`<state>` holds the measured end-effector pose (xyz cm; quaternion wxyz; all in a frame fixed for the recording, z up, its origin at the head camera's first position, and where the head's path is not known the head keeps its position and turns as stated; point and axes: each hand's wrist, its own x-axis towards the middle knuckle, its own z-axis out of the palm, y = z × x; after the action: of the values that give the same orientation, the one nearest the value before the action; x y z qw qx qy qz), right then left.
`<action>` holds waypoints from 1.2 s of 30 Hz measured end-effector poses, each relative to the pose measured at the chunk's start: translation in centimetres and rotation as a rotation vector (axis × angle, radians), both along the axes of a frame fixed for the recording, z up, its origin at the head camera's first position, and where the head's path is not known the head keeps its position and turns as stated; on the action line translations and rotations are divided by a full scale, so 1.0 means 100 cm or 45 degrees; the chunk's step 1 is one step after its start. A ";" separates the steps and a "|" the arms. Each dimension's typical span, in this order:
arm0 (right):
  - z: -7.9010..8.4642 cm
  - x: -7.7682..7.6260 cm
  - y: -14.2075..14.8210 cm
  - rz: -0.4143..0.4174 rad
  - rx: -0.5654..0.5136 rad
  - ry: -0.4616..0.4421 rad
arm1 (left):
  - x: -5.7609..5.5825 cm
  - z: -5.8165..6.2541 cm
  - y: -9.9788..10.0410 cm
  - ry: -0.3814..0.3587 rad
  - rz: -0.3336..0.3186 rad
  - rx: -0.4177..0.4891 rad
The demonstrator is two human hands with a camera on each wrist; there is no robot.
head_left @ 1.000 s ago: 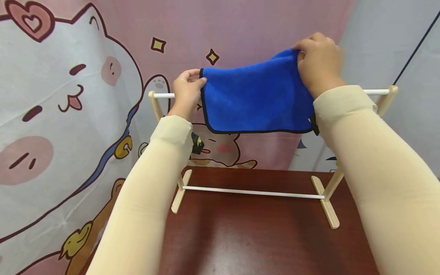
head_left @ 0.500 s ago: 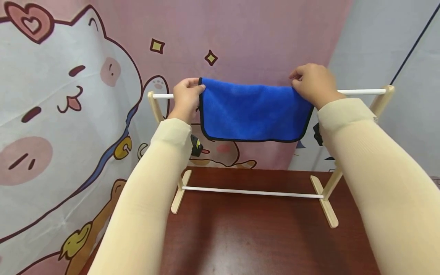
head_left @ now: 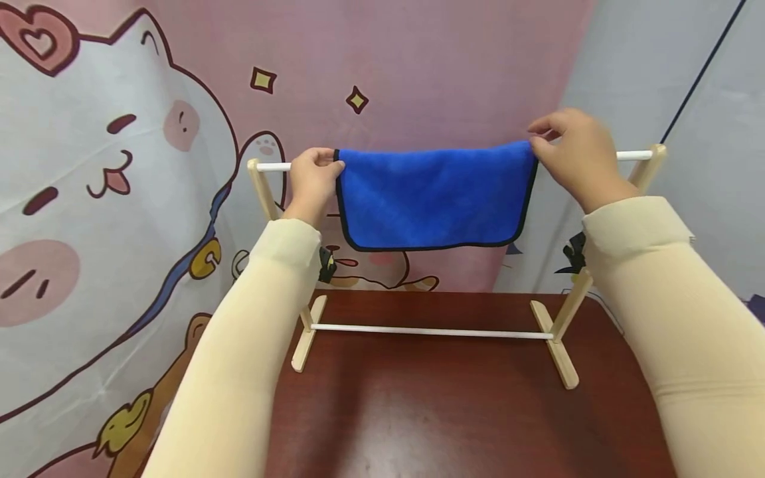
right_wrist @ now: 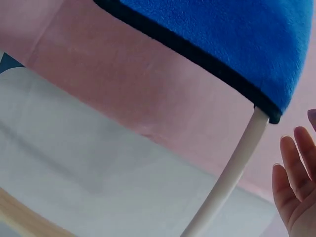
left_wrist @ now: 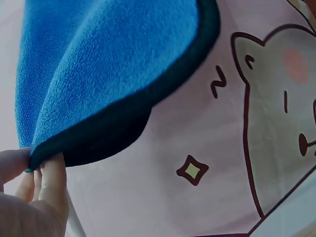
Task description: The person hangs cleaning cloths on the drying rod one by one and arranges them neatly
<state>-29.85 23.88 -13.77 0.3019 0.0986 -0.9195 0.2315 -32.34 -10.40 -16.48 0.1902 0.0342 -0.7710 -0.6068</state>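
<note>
A blue towel point(head_left: 436, 199) with black edging hangs folded over the rack's upper white bar point(head_left: 633, 156). My left hand point(head_left: 312, 182) pinches the towel's left edge at the fold. In the left wrist view, its thumb and fingers point(left_wrist: 53, 185) close on the dark edging, and the towel point(left_wrist: 113, 64) drapes in two layers. My right hand point(head_left: 576, 156) is beside the towel's top right corner. Its fingers point(right_wrist: 297, 163) are extended and apart from the towel point(right_wrist: 237, 39) in the right wrist view, where the bar point(right_wrist: 232, 168) comes out from under the fold.
The wooden rack stands on a dark red-brown table point(head_left: 418, 411), its feet point(head_left: 556, 345) joined by a lower white bar point(head_left: 430, 331). Close behind and to the left hangs a pink and white cartoon-printed backdrop point(head_left: 454, 73).
The towel's right side has come down onto the bar. My right hand has lowered, let go of the corner and shifted right. My left hand has lowered slightly, still pinching the edge.
</note>
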 end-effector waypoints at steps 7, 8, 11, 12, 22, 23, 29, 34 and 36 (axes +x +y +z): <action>-0.017 0.012 0.012 -0.052 -0.148 0.044 | 0.004 -0.019 -0.002 0.091 0.023 -0.065; -0.021 0.013 0.014 -0.061 -0.177 0.028 | 0.005 -0.022 -0.002 0.110 0.021 -0.062; -0.031 0.015 0.019 -0.085 -0.244 -0.046 | 0.007 -0.029 -0.002 0.164 0.033 -0.021; -0.035 0.015 0.021 -0.086 -0.263 -0.064 | 0.007 -0.032 -0.002 0.175 0.042 -0.001; -0.068 0.007 0.030 0.050 -0.554 -0.171 | 0.007 -0.063 -0.006 0.024 -0.086 0.153; -0.070 0.006 0.028 0.076 -0.583 -0.198 | 0.007 -0.065 -0.007 -0.004 -0.116 0.164; -0.069 0.005 0.020 0.183 -0.782 -0.343 | 0.012 -0.070 -0.007 -0.050 -0.204 0.163; -0.058 0.005 0.014 0.260 -0.930 -0.350 | 0.014 -0.061 -0.005 -0.017 -0.211 0.170; -0.053 0.005 0.012 0.282 -0.980 -0.350 | 0.015 -0.056 -0.005 -0.007 -0.214 0.194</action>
<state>-29.35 25.10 -19.04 0.1645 0.0449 -0.7816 0.6000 -30.82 -10.86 -22.11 0.1335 -0.0146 -0.7233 -0.6773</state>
